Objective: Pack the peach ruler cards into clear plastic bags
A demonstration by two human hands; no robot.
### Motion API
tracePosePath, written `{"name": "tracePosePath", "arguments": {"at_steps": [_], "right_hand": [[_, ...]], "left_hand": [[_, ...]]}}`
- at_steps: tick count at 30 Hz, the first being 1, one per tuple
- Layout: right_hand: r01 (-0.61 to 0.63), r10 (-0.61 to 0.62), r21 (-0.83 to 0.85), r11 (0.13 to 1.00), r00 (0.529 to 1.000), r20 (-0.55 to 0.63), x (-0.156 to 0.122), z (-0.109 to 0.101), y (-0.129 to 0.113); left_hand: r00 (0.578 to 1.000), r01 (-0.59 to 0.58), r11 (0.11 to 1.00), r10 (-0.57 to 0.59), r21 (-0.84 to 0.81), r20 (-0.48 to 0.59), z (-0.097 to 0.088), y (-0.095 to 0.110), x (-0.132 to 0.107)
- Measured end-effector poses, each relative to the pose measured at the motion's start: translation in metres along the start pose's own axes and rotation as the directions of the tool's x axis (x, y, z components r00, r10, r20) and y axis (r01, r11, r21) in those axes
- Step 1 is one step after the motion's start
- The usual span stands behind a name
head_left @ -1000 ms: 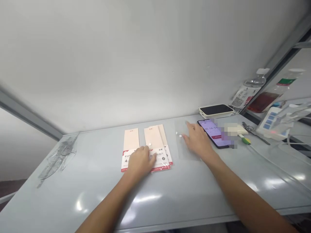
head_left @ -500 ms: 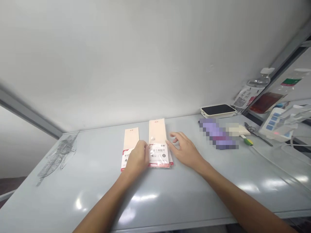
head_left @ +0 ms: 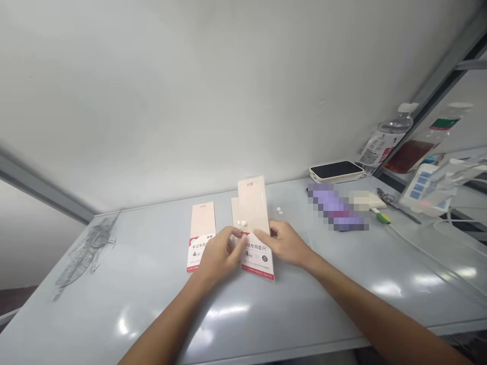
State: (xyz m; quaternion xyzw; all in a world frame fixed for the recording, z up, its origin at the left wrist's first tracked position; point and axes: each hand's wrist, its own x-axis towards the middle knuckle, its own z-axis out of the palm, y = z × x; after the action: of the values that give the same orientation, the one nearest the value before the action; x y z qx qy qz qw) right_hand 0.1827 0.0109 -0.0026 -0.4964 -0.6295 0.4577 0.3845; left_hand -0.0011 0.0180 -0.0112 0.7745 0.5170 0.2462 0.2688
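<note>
Two or more ruler-set packets in clear plastic, with peach card and a red-and-white label, lie on the table. One packet (head_left: 201,235) lies on its own at left. A tilted, overlapping pair (head_left: 253,223) lies to its right, with small white tablets (head_left: 242,222) on it. My left hand (head_left: 218,255) pinches the pair's left edge, and my right hand (head_left: 283,243) grips its right side. More white tablets (head_left: 279,209) lie on the table beyond my right hand.
A pale grey table (head_left: 323,289) holds a blurred phone (head_left: 337,208), a dark-faced power bank (head_left: 337,171), scissors (head_left: 395,205), and a plastic bottle (head_left: 388,139). A white device with blue buttons (head_left: 422,187) stands at right.
The stacked packets have fanned apart, with the top one shifted away from me and tilted. My right hand has moved from beside the stack onto it.
</note>
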Motion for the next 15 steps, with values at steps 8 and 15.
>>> {"name": "tracePosePath", "arguments": {"at_steps": [8,15], "right_hand": [[0.279,-0.25,-0.232,0.932,0.957,0.148,-0.011,0.002,-0.011],[0.251,-0.228,-0.289,0.924,0.967,0.11,-0.01,0.005,-0.009]], "left_hand": [[0.999,-0.01,1.0,0.009,0.027,0.043,-0.005,0.007,-0.001],[0.987,-0.037,0.993,0.018,0.114,0.157,-0.013,0.008,0.0]]}}
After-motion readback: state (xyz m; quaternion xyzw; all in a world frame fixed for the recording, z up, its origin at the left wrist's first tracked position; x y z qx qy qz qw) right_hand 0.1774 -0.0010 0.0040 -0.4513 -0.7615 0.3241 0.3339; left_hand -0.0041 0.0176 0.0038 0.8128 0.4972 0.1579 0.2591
